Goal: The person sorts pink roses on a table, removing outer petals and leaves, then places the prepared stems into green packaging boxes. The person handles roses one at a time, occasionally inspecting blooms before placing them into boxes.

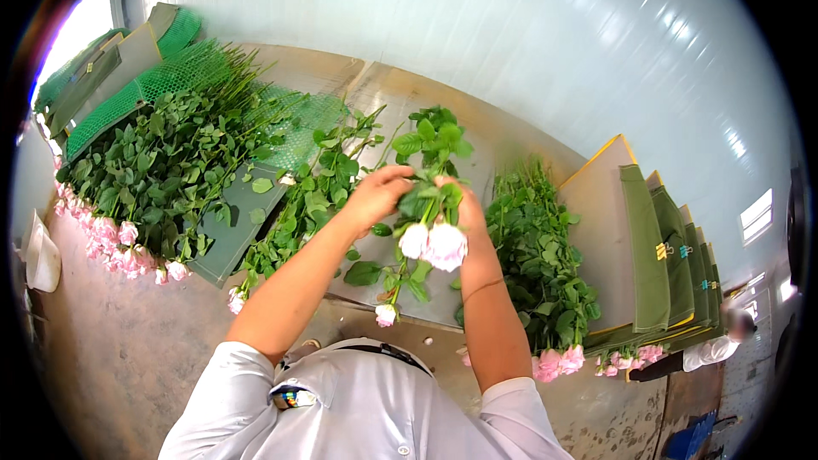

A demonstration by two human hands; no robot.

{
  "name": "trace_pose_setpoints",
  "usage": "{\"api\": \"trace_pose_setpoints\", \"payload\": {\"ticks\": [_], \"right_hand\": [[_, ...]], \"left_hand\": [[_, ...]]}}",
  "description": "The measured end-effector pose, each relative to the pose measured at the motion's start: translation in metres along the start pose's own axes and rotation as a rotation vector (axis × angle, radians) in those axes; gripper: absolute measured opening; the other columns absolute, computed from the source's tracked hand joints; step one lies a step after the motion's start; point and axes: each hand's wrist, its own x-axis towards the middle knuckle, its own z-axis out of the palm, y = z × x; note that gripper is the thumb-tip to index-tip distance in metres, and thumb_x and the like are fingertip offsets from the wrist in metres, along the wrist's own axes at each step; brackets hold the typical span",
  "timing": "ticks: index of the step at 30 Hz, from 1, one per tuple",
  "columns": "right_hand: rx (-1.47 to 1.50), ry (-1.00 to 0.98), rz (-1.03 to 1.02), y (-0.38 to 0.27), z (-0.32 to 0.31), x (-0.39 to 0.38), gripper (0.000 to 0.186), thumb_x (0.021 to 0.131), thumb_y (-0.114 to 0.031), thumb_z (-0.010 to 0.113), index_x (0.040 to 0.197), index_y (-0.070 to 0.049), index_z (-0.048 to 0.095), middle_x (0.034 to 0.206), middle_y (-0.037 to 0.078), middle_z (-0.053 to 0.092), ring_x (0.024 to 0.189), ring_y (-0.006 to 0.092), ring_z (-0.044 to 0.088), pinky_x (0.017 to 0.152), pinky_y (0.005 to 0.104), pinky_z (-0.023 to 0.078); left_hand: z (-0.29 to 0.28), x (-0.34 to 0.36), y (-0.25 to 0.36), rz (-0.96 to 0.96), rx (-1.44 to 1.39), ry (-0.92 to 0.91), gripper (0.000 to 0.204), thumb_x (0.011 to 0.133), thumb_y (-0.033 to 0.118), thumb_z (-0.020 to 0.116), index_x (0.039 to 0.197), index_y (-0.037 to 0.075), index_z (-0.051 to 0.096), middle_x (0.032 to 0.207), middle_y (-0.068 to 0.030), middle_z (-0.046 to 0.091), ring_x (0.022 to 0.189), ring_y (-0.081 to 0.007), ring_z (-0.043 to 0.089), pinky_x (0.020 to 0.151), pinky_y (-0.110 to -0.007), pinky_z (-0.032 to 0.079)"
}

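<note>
Above the middle of the table, my right hand [461, 204] is closed around the leafy stems of pale pink roses [446, 247], whose blooms hang toward me. My left hand [381, 196] is beside it, fingers bent in against the same stems and leaves; its fingertips are partly hidden by foliage. Green leaves [433, 138] stick out beyond both hands. Lower down, a smaller pink rose [386, 315] points toward me at the table's near edge; whether it is held or lying there I cannot tell.
At left, a large heap of leafy roses [162, 145] lies with green plastic netting [179, 68]. Loose stems [319, 179] lie left of my hands, another rose pile [541, 255] right. Green-covered boards [643, 247] with clips stand beyond it. Another person [711, 349] is at far right.
</note>
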Motion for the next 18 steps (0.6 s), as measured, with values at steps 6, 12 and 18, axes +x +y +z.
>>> {"api": "trace_pose_setpoints", "payload": {"ticks": [6, 12, 18], "right_hand": [[0.41, -0.181, -0.003, -0.073, 0.057, -0.028, 0.02, 0.085, -0.025, 0.059, 0.087, -0.006, 0.064, 0.082, 0.01, 0.068, 0.068, 0.0234, 0.065, 0.061, 0.0373, 0.057], [-0.354, -0.024, -0.676, -0.072, -0.008, 0.015, 0.035, 0.085, -0.032, 0.055, 0.108, -0.005, 0.056, 0.1, 0.01, 0.062, 0.083, 0.0242, 0.063, 0.065, 0.0316, 0.054], [-1.063, 0.173, -1.002, -0.074, -0.042, 0.041, 0.028, 0.079, -0.031, 0.054, 0.09, -0.006, 0.056, 0.084, 0.008, 0.06, 0.074, 0.0243, 0.059, 0.064, 0.0343, 0.052]], "left_hand": [[-0.063, -0.058, -0.074, 0.158, 0.857, 0.207, 0.025, 0.077, 0.018, 0.06, 0.1, 0.007, 0.061, 0.097, -0.0151, 0.06, 0.086, -0.0315, 0.06, 0.075, -0.039, 0.049], [-0.077, -0.112, -0.117, 0.134, 1.187, 0.291, 0.028, 0.072, 0.015, 0.065, 0.099, 0.007, 0.061, 0.095, -0.0156, 0.058, 0.089, -0.0341, 0.058, 0.077, -0.044, 0.048], [-0.071, -0.119, -0.122, 0.194, 1.236, 0.272, 0.03, 0.072, 0.016, 0.067, 0.1, 0.007, 0.061, 0.093, -0.015, 0.058, 0.088, -0.0333, 0.058, 0.076, -0.043, 0.048]]}}
